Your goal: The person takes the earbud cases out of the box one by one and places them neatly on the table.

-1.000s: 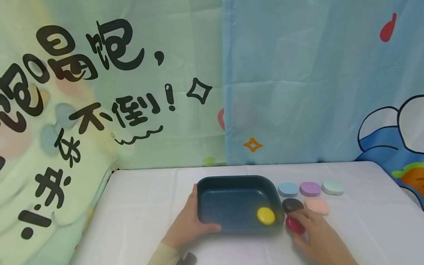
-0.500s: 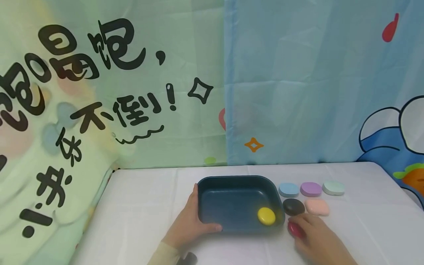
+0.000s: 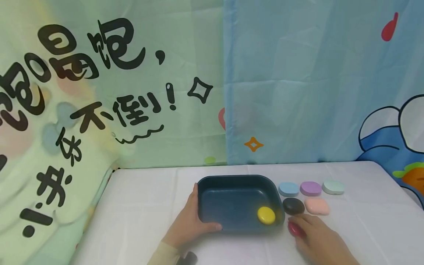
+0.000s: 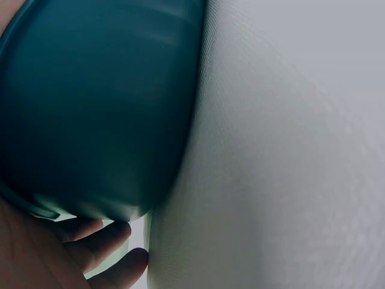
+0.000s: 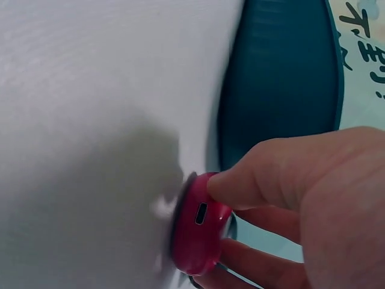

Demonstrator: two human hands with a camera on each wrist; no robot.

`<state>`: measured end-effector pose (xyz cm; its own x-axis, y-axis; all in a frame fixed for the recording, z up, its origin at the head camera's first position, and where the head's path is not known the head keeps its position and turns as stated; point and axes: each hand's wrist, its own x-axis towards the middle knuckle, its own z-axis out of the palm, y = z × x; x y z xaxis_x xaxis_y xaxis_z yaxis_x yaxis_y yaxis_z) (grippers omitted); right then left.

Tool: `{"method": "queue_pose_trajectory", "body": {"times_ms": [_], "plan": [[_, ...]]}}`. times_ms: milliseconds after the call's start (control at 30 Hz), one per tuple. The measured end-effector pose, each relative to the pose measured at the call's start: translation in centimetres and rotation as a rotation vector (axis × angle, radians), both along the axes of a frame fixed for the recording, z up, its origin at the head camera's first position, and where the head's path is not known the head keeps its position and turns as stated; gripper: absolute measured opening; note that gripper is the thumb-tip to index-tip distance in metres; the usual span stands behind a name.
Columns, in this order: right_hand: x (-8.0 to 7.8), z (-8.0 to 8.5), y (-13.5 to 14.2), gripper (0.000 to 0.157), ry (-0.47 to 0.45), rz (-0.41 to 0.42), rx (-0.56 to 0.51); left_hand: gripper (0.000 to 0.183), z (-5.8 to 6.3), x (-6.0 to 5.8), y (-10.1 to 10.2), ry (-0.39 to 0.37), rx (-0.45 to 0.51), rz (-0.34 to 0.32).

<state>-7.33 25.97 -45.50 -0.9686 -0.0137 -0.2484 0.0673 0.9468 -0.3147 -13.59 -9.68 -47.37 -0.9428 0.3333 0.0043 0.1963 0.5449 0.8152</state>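
Observation:
My left hand [image 3: 192, 222] holds the dark teal tray [image 3: 232, 180] by its left end, thumb over the near rim and fingers along the outer side. In the left wrist view several fingertips [image 4: 114, 232] lie against the tray's wall. A yellow rounded case [image 3: 266, 215] lies inside the tray, to the right. Just outside the tray's right end, my right hand [image 3: 318, 235] pinches a glossy red earbud case [image 3: 296, 229] low at the white cloth. The right wrist view shows the thumb on the red case [image 5: 195, 235], with its charging port facing the camera.
Beyond the right hand lie a black case [image 3: 293, 206] and a pink case [image 3: 317, 206]. Behind them stand blue [image 3: 288, 189], purple [image 3: 310, 188] and mint [image 3: 333, 187] cases in a row. A printed curtain [image 3: 291, 81] hangs behind the white-covered table [image 3: 142, 206].
The right hand has brought the red case slightly toward the person, uncovering more of the black case; over the last half second it stays put. The left hand and tray hold still.

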Motion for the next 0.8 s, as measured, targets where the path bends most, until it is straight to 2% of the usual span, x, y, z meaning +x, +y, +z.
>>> {"method": "queue_pose_trajectory", "body": {"times_ms": [433, 633, 800], "plan": [[-0.3, 2.3, -0.4, 0.054, 0.069, 0.002, 0.024, 0.138, -0.3, -0.2, 0.0, 0.026, 0.011, -0.006], [-0.1, 3.4, -1.0, 0.045, 0.222, 0.077, 0.028, 0.138, -0.4, -0.3, -0.1, 0.021, 0.019, -0.008], [-0.2, 4.2, -1.6, 0.042, 0.288, 0.101, 0.023, 0.137, -0.4, -0.3, -0.1, 0.025, 0.026, -0.014]]}}
